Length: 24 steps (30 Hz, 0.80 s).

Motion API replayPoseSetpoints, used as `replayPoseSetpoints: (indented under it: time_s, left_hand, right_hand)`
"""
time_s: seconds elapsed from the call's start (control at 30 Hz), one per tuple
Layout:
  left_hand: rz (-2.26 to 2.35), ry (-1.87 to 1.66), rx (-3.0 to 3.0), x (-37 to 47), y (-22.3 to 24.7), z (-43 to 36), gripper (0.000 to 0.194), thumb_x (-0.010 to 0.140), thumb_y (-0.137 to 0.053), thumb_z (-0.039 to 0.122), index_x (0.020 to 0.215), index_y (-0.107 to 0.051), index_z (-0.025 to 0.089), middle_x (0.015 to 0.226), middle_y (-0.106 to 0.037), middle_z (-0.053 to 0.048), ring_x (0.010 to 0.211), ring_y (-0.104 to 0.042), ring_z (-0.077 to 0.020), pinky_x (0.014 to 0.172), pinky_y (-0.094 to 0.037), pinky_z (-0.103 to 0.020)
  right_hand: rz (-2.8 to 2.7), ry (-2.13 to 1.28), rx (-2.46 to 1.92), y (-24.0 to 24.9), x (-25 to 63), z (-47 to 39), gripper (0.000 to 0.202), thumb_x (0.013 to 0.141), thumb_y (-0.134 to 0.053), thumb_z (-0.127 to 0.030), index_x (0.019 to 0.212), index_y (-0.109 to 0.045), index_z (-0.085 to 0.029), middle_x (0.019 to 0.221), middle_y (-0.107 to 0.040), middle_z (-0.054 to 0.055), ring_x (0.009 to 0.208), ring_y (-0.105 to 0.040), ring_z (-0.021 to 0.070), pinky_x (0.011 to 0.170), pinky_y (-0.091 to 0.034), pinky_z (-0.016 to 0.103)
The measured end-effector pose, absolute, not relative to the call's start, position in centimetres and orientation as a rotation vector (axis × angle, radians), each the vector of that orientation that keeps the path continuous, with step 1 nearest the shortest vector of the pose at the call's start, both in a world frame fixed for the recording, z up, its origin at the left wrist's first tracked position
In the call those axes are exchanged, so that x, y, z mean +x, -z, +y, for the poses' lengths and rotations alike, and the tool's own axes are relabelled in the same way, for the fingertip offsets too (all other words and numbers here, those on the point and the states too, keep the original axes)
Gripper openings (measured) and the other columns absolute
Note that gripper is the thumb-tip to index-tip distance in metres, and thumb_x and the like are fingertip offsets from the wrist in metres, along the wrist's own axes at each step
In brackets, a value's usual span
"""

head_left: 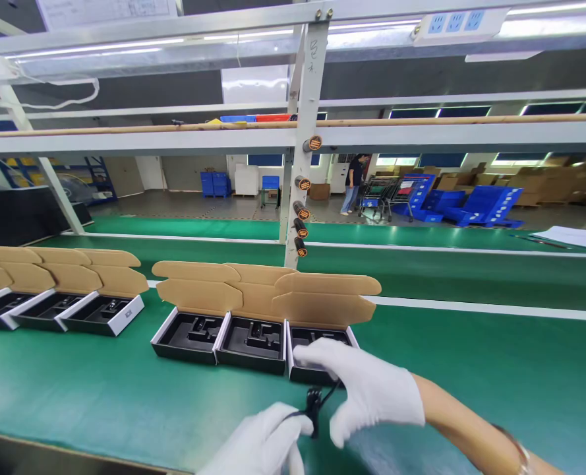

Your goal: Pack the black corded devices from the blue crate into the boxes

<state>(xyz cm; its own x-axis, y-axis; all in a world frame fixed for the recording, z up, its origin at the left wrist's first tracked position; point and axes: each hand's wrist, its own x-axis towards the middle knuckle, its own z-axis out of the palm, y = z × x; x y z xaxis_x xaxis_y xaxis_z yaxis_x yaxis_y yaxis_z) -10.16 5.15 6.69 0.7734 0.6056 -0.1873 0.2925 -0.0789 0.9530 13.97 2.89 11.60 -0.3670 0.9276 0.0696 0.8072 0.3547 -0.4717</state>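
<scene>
My left hand, in a white glove, pinches a bundled black cable above the front of the green bench. My right hand, also gloved, reaches over the front of the rightmost open box. Its thumb and fingers are spread apart around the cable's upper end, and I cannot tell whether they touch it. Two more open boxes, a middle box and a left box, stand against that one. Each has a black insert with a small black part in it. My right hand partly hides the right box's insert.
Farther left stands another row of open boxes with raised brown lids. A white metal post rises behind the bench and carries several black cylinders. Papers lie at the far right. A person stands by carts in the background.
</scene>
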Motion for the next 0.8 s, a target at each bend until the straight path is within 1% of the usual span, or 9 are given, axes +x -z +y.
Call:
replayPoseSetpoints:
  time_s: [0.1,0.17,0.23,0.27,0.33,0.43,0.53,0.67,0.8]
  left_hand:
    - [0.712,-0.456,1.867,-8.4,-8.8,7.7,0.035,0.09,-0.044,0.052,0.09,-0.068,0.026,0.079,-0.068,-0.004,0.077,-0.058,-0.0223,0.085,-0.043,-0.035]
    - [0.743,-0.624,1.949,-6.8,-9.1,9.6,0.035,0.091,-0.043,0.05,0.092,-0.067,0.025,0.094,-0.068,-0.007,0.096,-0.057,-0.0258,0.094,-0.039,-0.038]
    - [0.71,-0.651,1.931,-5.1,-8.8,11.2,0.039,0.091,-0.039,0.051,0.097,-0.066,0.022,0.109,-0.065,-0.011,0.106,-0.053,-0.028,0.1,-0.036,-0.042]
    - [0.661,-0.582,1.894,-4.1,-8.5,11.8,0.045,0.092,-0.034,0.052,0.097,-0.065,0.02,0.106,-0.065,-0.012,0.103,-0.055,-0.0277,0.098,-0.038,-0.043]
    - [0.526,-0.39,1.815,-2.3,-8.1,12.3,0.058,0.093,-0.021,0.057,0.092,-0.064,0.018,0.084,-0.066,-0.009,0.083,-0.061,-0.0243,0.085,-0.047,-0.041]
    - [0.356,-0.192,1.741,-0.4,-7.9,12.4,0.062,0.093,-0.015,0.06,0.097,-0.06,0.017,0.057,-0.052,0.001,0.065,-0.06,-0.0202,0.071,-0.051,-0.035]
    - [0.285,-0.106,1.781,0.4,-8.5,12.8,0.056,0.092,-0.025,0.063,0.103,-0.057,0.018,0.053,-0.044,0.006,0.057,-0.057,-0.0163,0.07,-0.051,-0.032]
    - [0.335,-0.073,2.006,1.3,-8.4,14.9,0.05,0.087,-0.045,0.063,0.111,-0.061,0.022,0.071,-0.06,0.003,0.055,-0.055,-0.0144,0.062,-0.046,-0.029]
    - [0.36,-0.123,2.292,2.9,-6.0,17.0,0.037,0.084,-0.055,0.052,0.105,-0.07,0.025,0.101,-0.069,-0.003,0.085,-0.062,-0.0218,0.079,-0.047,-0.034]
  right_hand:
    - [-2.119,-0.576,-1.567,-12.2,12.2,1.6,0.034,0.075,-0.07,-0.034,0.108,-0.066,-0.024,0.095,-0.069,0.001,0.084,-0.065,0.0183,0.078,-0.052,0.029]
    - [-1.925,-0.658,-1.631,-12.1,12.2,1.6,0.02,0.082,-0.057,-0.029,0.101,-0.063,-0.024,0.084,-0.069,-0.001,0.075,-0.065,0.0163,0.071,-0.054,0.029]
    - [-1.788,-0.758,-1.585,-11.7,12.9,1.9,0.029,0.084,-0.048,-0.025,0.111,-0.057,-0.024,0.085,-0.07,-0.001,0.072,-0.066,0.0156,0.07,-0.055,0.029]
    - [-1.765,-0.757,-1.554,-11.3,13.4,2.2,0.036,0.083,-0.045,-0.023,0.118,-0.054,-0.023,0.09,-0.071,0.0,0.075,-0.067,0.0158,0.072,-0.056,0.03]
    - [-1.82,-0.655,-1.542,-10.6,14.5,2.5,0.049,0.084,-0.041,-0.021,0.132,-0.047,-0.025,0.096,-0.072,0.001,0.079,-0.067,0.0159,0.079,-0.056,0.033]
    - [-2.005,-0.336,-1.596,-9.3,16.3,2.9,0.053,0.087,-0.036,-0.018,0.139,-0.046,-0.027,0.092,-0.071,0.001,0.079,-0.066,0.0163,0.078,-0.055,0.033]
    - [-2.124,0.041,-1.651,-8.6,18.0,2.9,0.044,0.086,-0.038,-0.015,0.124,-0.059,-0.024,0.091,-0.069,0.004,0.08,-0.064,0.0173,0.073,-0.053,0.031]
    - [-2.197,0.214,-1.879,-8.1,19.2,3.1,0.025,0.089,-0.044,-0.018,0.094,-0.069,-0.022,0.088,-0.067,0.005,0.075,-0.062,0.018,0.065,-0.049,0.029]
    - [-2.223,0.018,-2.283,-7.1,19.4,4.0,0.019,0.086,-0.057,-0.028,0.083,-0.074,-0.02,0.09,-0.068,0.008,0.077,-0.065,0.0234,0.064,-0.049,0.033]
